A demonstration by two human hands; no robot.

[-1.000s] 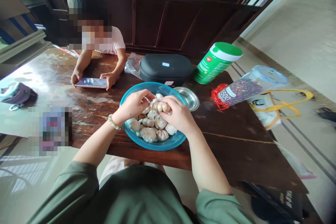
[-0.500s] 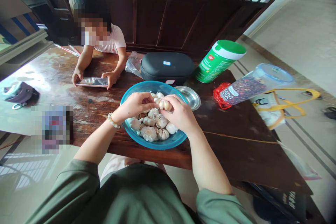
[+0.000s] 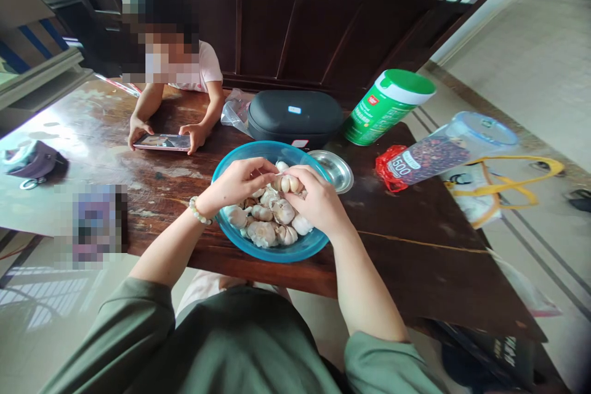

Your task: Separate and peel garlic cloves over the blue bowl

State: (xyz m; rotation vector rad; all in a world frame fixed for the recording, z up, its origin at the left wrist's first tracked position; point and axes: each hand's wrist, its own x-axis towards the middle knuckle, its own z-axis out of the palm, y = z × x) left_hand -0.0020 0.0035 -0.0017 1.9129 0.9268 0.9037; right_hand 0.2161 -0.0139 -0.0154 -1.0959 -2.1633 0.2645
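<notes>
A blue plastic bowl (image 3: pixel 272 257) on the wooden table holds several whole garlic bulbs (image 3: pixel 263 234). Above its right half, my right hand (image 3: pixel 318 197) is closed around a partly peeled garlic bulb (image 3: pixel 290 184), whose pale cloves face me. My left hand (image 3: pixel 240 183), with a beaded bracelet (image 3: pixel 199 212) at the wrist, reaches over the bowl from the left. Its thumb and fingers pinch at the bulb's left side; whatever sits between those fingertips, perhaps a bit of skin, is too small to make out. A metal dish (image 3: pixel 339 171) stands partly behind the bowl's right rim.
Behind the bowl is a black case (image 3: pixel 295 117) beside a clear plastic bag (image 3: pixel 235 112). To the right stand a green canister (image 3: pixel 388 108) and a clear jar (image 3: pixel 443 151). Across the table (image 3: pixel 415 271), another person (image 3: pixel 207 71) holds a phone (image 3: pixel 162 142). A cap (image 3: pixel 34 160) lies far left.
My left hand's fingers have lifted slightly and drawn a little away from the bulb. The right hand still grips the bulb in nearly the same place.
</notes>
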